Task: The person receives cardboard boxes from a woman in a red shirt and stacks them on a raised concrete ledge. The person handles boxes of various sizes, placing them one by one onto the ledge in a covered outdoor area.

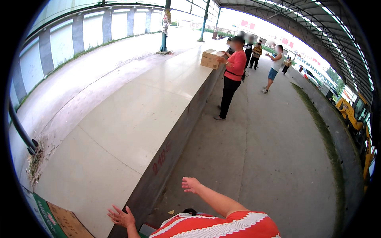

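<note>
Left hand (122,217): empty, fingers spread, at edge of long pale tiled concrete counter (131,119) | Right hand (191,184): empty, loosely curled, over grey walkway | Nearest item: green-and-brown flattened cardboard box (59,220), lower left on counter, untouched | Step: likely between handlings; next calls for leftward reach.

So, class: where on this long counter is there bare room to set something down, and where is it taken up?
The counter is bare between the cardboard box at its far end and the flattened cartons at its near left corner. The left hand hovers by the near edge and the right hand over the floor, both open and holding nothing.
</note>
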### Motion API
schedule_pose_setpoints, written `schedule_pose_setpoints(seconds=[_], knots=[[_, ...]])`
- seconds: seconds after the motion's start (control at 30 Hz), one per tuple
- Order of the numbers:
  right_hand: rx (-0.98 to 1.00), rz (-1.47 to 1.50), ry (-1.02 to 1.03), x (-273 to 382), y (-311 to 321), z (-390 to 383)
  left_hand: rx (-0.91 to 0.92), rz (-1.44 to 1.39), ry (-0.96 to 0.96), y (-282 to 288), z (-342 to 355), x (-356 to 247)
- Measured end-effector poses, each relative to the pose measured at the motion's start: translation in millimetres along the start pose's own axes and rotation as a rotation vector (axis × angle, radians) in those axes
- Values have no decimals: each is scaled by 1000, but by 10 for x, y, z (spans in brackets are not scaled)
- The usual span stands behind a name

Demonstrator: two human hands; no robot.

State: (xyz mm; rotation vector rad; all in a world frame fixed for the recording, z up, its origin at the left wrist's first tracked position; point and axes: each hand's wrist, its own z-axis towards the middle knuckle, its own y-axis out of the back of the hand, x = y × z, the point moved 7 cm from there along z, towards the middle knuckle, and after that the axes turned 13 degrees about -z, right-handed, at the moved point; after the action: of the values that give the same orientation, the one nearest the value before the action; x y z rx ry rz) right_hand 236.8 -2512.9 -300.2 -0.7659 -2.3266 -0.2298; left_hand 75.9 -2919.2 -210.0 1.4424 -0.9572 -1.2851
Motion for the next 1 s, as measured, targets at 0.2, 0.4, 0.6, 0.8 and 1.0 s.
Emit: schedule_pose_setpoints(seconds=[0.2, 0.4, 0.6, 0.8, 1.0], knots=[[1, -23, -21, -41, -50, 33, 22, -10, 11, 64, -12, -30], [-30, -31, -1, -5, -3, 28, 58, -61, 11, 18, -5, 22], [-108, -94, 37, 220, 82, -117, -82, -417, -64, -1, 426, 272], [-265, -199, 416, 1626, 10, -349, -254, -987, -187, 698, 1853, 126], [-370, -304, 875, 3429, -130, 100, -24, -1288, -196, 1051, 2519, -851]])
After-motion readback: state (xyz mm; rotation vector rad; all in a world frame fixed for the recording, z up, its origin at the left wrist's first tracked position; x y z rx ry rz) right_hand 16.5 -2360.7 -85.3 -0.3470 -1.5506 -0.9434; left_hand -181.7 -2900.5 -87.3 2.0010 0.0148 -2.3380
